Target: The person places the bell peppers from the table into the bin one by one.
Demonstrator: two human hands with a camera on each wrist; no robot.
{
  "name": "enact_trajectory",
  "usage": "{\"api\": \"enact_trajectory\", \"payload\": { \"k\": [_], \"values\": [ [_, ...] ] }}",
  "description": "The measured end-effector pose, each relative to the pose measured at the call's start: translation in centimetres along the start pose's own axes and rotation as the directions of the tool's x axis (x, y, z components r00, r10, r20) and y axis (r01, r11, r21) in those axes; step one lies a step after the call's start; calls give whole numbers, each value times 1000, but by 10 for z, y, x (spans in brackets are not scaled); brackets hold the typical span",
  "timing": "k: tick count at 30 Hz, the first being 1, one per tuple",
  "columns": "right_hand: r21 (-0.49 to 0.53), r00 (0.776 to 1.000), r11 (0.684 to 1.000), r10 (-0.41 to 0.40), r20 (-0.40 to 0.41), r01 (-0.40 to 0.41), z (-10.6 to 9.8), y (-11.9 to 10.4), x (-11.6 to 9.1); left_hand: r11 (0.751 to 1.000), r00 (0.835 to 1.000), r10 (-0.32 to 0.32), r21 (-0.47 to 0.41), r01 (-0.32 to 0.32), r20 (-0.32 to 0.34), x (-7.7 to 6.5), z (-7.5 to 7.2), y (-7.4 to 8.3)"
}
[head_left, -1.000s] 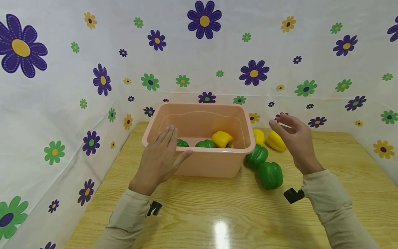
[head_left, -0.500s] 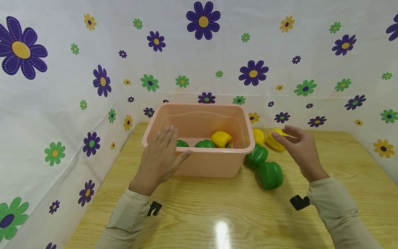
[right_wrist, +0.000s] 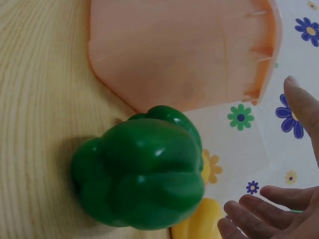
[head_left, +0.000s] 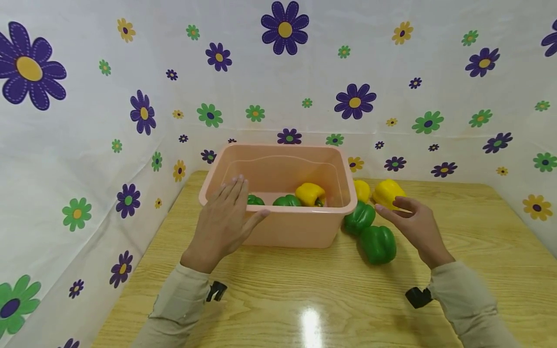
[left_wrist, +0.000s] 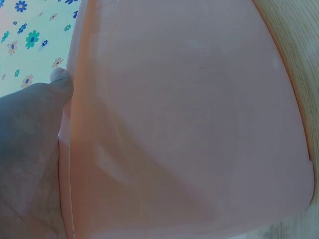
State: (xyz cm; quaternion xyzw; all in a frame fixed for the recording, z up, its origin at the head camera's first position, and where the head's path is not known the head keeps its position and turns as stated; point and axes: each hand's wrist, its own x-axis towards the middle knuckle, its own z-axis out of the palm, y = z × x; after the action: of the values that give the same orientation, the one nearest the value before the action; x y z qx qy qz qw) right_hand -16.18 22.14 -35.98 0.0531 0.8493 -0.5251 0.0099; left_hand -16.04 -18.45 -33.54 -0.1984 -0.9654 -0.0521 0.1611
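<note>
My left hand point(head_left: 222, 222) lies with straight fingers over the front left rim of a pink plastic tub point(head_left: 287, 227). In the left wrist view its thumb runs along that rim. Inside the tub are a yellow bell pepper point(head_left: 310, 194) and two green bell peppers, partly hidden by the front wall. My right hand point(head_left: 415, 229) hovers with parted, slightly bent fingers and holds nothing. Left of it, a green bell pepper point(right_wrist: 144, 169) stands on the table, with another green pepper point(head_left: 359, 217) behind. A yellow pepper point(head_left: 387, 192) lies just beyond the fingertips.
A second yellow pepper point(head_left: 362, 191) sits against the tub's right side, partly hidden. The wooden table point(head_left: 270, 299) ends at a white cloth point(head_left: 278, 87) with printed flowers, which hangs behind and to the left.
My right hand has come down and towards me, from above the far yellow pepper to right of the green ones. The left hand and the tub have stayed put.
</note>
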Motion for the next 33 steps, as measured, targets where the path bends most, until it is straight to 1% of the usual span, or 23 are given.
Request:
{"api": "enact_trajectory", "payload": {
  "k": [4,11,17,22,28,33],
  "values": [
    [-23,999,999,40,12,-40,2,7,-2,1000,1000,-1,7,1,0,0,0,1],
    [-55,995,995,89,39,-87,6,19,-2,1000,1000,-2,7,2,3,0,0,1],
    [-93,989,987,137,58,-132,11,23,-5,1000,1000,-2,5,2,3,0,1,0],
    [-108,987,986,137,81,-128,13,29,-6,1000,1000,-6,-1,6,11,0,2,0],
    [-126,986,984,138,90,-126,16,34,-9,1000,1000,-2,-4,2,-1,0,2,0],
    [-125,985,984,143,102,-130,19,37,-12,1000,1000,-3,-4,3,1,-1,2,0]
  ]
}}
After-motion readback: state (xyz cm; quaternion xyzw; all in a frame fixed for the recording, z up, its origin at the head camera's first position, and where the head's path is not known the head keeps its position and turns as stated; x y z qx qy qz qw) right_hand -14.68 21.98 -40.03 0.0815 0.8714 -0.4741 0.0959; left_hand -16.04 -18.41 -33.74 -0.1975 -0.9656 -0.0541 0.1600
